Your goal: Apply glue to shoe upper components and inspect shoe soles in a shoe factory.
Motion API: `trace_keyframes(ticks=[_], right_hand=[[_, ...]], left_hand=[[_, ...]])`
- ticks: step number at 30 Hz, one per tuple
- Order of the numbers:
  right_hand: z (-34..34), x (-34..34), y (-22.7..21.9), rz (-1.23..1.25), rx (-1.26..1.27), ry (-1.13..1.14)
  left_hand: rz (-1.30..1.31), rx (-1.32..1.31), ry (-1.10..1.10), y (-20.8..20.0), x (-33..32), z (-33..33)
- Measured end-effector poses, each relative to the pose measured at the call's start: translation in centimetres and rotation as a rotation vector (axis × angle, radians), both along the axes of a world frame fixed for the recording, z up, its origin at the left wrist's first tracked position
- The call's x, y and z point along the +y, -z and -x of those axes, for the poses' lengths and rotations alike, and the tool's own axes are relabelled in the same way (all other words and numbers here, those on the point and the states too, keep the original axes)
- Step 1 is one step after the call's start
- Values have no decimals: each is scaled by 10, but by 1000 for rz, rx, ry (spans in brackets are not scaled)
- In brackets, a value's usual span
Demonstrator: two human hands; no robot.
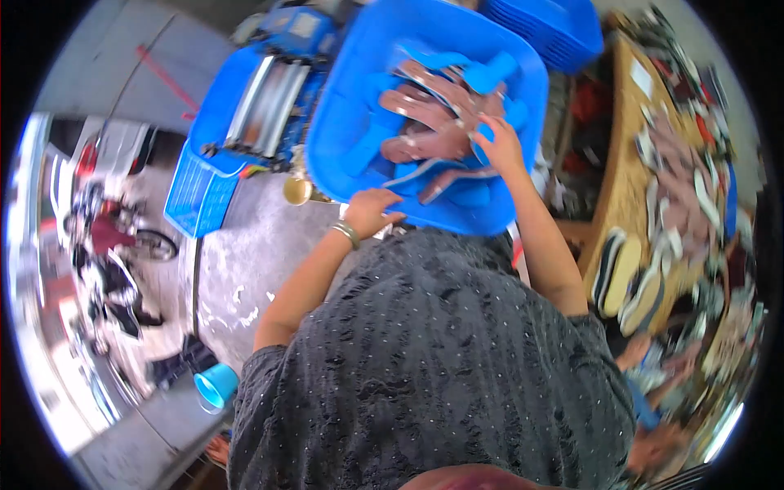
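Observation:
A large blue plastic tub (327, 139) is in front of me, tilted in view. In it lies a loose pile of pinkish-brown strappy shoe uppers (433, 135), mixed with blue sole-shaped pieces (487, 73). My left hand (371, 216), with a bangle at the wrist, is closed over the tub's near left rim. Reaching in from the right, my right hand (502, 149) touches the right side of the pile. Its thumb and fingers are apart, with blue showing between them; motion blurs the fingertips.
Left of the tub stands a blue machine with a shiny roller (268, 106), above a blue crate (196, 192). Stacked blue baskets (551, 33) are at the far right. A wooden table (625, 139) at right bears shoe parts and soles (625, 273). Another person (649, 449) is lower right.

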State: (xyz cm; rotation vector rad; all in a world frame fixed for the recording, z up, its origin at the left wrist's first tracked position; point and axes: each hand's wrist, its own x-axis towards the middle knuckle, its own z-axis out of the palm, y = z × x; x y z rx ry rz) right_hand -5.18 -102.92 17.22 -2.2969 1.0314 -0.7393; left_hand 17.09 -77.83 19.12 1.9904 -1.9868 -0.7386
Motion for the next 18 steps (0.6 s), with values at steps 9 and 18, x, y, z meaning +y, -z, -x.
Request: trace_keyframes(ticks=[9,18], right_hand=[[34,11,65,-162,321,22],[84,-74,-82,-243,54,180]], left_hand=[[40,206,-123,10,-2,6],[480,-231,-926,-29,-33,-93]])
